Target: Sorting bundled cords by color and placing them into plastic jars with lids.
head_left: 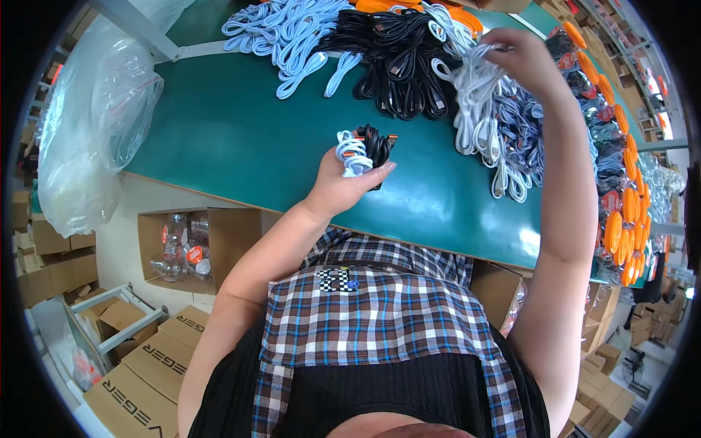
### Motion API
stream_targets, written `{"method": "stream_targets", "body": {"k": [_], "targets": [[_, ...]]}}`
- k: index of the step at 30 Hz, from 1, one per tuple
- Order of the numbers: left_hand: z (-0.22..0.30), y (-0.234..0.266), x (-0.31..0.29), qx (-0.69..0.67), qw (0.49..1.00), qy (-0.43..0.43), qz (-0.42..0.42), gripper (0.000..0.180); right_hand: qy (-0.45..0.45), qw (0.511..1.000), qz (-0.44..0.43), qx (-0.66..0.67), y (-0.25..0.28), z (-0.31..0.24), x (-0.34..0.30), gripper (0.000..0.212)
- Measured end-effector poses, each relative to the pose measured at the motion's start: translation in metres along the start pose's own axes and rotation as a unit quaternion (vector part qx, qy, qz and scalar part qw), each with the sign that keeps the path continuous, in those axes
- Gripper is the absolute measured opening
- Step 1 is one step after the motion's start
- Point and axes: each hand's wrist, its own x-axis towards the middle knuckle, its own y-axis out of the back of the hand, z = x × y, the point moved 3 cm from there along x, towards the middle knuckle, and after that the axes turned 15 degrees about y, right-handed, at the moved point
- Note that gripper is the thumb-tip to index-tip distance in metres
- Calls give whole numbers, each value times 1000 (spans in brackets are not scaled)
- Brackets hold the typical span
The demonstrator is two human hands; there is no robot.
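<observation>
My left hand (337,181) is closed around two coiled charging cables held side by side. One is a pale coiled cable (354,155), the other a black coiled cable (375,146); orange connector ends show on them. My right hand (517,58) reaches to the far right of the table, its fingers pinched at the top of a white cable (478,73). That cable belongs to or lies over a heap of white cables (478,135). The fingertips there are partly hidden and slightly blurred.
Along the green table's (234,139) far side lie light blue cables (285,36) and black cables (401,66). Grey-blue cables (518,117) lie right. Orange-lidded containers (621,226) line the right edge. A plastic bag (102,124) hangs left, above a carton (237,233) of clear containers.
</observation>
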Motion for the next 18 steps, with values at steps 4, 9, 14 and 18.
{"method": "stream_targets", "body": {"k": [4,9,14,18], "targets": [[3,-3,3,-48,998,-8,-48,32,-70,961,155,218,12,10,-25,18],[-9,-27,2,-260,946,52,-187,43,-96,890,303,326,0,-34,-52,23],[-1,-68,-5,-458,842,128,-256,47,216,890,399,33,-52,-109,-99,27],[-3,-61,-10,-540,772,87,-323,49,377,890,256,18,-96,-155,-143,28]]}}
